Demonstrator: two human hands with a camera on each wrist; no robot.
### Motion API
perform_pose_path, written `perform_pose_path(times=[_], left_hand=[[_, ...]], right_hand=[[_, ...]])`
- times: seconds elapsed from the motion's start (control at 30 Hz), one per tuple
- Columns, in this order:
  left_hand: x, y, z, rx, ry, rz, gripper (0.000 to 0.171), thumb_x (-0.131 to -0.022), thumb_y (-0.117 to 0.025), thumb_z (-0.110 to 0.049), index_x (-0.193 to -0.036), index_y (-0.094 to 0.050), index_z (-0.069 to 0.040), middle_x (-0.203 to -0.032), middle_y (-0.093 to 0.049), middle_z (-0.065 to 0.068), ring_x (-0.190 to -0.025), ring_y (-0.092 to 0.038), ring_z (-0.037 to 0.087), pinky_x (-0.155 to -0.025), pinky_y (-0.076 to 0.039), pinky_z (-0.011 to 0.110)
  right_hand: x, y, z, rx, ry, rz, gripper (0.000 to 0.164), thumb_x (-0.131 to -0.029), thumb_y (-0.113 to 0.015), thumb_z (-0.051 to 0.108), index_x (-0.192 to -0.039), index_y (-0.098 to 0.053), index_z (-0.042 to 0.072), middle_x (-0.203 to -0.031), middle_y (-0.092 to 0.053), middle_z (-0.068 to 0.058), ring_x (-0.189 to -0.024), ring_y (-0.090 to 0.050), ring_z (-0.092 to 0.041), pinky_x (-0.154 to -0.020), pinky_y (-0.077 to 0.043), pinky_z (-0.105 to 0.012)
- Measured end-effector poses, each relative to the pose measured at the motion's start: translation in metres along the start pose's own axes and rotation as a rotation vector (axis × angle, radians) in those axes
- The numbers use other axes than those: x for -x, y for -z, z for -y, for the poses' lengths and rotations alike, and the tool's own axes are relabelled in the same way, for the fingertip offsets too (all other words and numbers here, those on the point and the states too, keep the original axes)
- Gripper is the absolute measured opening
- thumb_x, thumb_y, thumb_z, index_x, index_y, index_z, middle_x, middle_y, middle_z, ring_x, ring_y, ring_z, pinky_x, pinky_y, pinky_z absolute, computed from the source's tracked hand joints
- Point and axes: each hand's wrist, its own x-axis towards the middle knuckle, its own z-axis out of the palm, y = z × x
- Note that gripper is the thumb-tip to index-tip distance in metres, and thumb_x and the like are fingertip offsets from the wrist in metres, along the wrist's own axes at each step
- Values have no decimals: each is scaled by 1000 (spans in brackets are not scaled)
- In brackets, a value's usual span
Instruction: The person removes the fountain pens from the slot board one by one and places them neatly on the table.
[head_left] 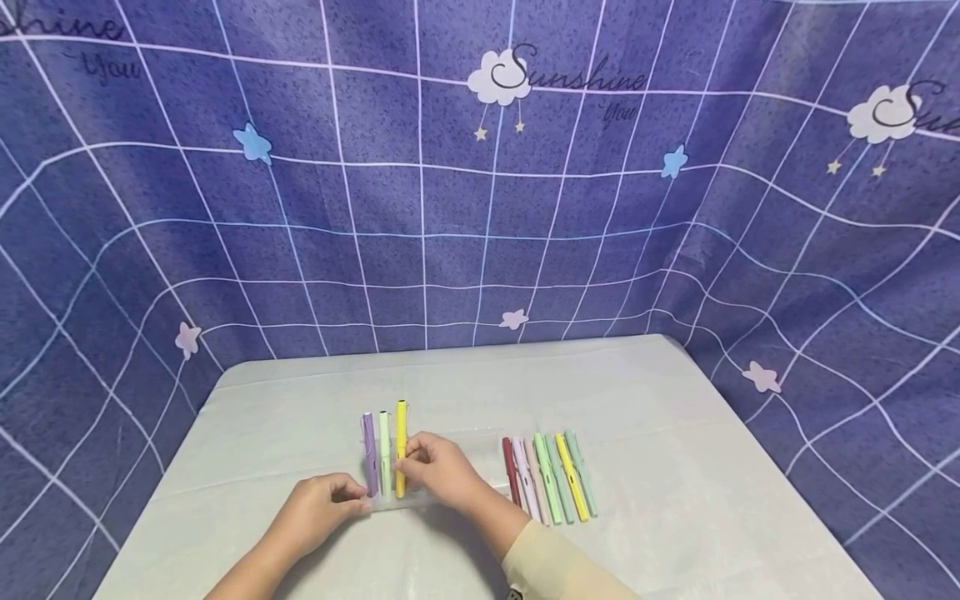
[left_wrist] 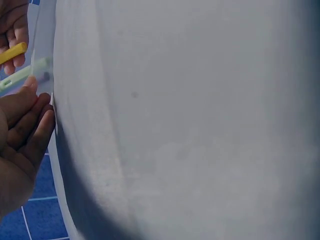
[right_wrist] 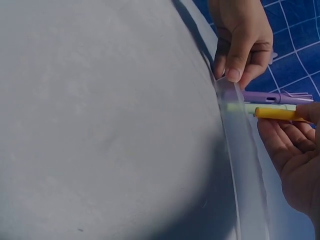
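Observation:
My left hand point(head_left: 318, 510) pinches the near left corner of a clear plastic tray point(right_wrist: 247, 170) between thumb and fingers. A purple pen point(head_left: 369, 442) and a pale green pen point(head_left: 385, 450) lie side by side across the tray's left end, clips toward the far side. Just right of them, my right hand point(head_left: 442, 471) pinches a yellow pen point(head_left: 401, 425) between thumb and fingers. In the right wrist view, the yellow pen's near end point(right_wrist: 272, 113) overlaps the pale green pen, close to the tray's raised front strip.
Right of the tray several pens lie in a slanted row: a dark red pen point(head_left: 511, 467), a lilac pen point(head_left: 525, 479), a pinkish one, green ones and another yellow pen point(head_left: 572, 479). A white cloth point(head_left: 675, 500) covers the table. Blue gridded curtain point(head_left: 465, 200) stands behind and at the sides.

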Motion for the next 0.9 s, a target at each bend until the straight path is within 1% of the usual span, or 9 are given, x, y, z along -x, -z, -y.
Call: perform_pose_path(times=[0.13, 0.27, 0.4, 0.57, 0.73, 0.9], left_hand=[[0, 0, -1, -5, 2, -1, 13, -76, -83, -26, -80, -71, -30, -87, -73, -14, -94, -69, 15, -91, -54, 44], [1, 0, -2, -14, 9, 3, 13, -76, -83, -27, -80, -70, -29, -86, -73, -14, -95, -69, 16, -93, -53, 46], [3, 1, -3, -17, 8, 4, 13, -75, -83, -28, -80, -70, -29, -86, -73, -13, -95, -70, 17, -94, -52, 49], [3, 1, -2, -20, -4, -1, 14, -74, -83, -28, -80, -70, -29, -84, -73, -15, -94, -70, 16, -94, -52, 49], [3, 1, -1, -19, -7, -2, 14, -75, -83, -29, -80, -70, -29, -82, -72, -17, -93, -70, 15, -95, -52, 49], [4, 1, -3, -12, -8, 0, 13, -75, -82, -28, -81, -70, -29, -83, -72, -16, -94, -70, 16, -95, -52, 49]], right_hand=[[1, 1, -2, -89, -15, 22, 16, -90, -70, 18, -93, -59, 7, -85, -73, -6, -74, -71, -16, -70, -59, -26], [3, 5, -5, -131, -29, 32, 14, -91, -69, 15, -94, -60, 5, -88, -73, -9, -77, -72, -18, -71, -61, -30], [7, 10, -8, -144, -35, 29, 13, -92, -68, 14, -95, -60, 4, -88, -73, -10, -77, -72, -19, -72, -62, -31], [9, 15, -13, -179, -27, 36, 13, -93, -67, 11, -96, -59, 1, -88, -73, -13, -78, -72, -20, -72, -62, -33], [11, 20, -16, -183, -35, 32, 11, -93, -66, 12, -96, -60, 3, -89, -73, -13, -79, -73, -22, -73, -62, -33], [15, 27, -18, -190, -42, 21, 11, -94, -65, 11, -97, -60, 2, -89, -73, -14, -78, -72, -22, -72, -62, -33]])
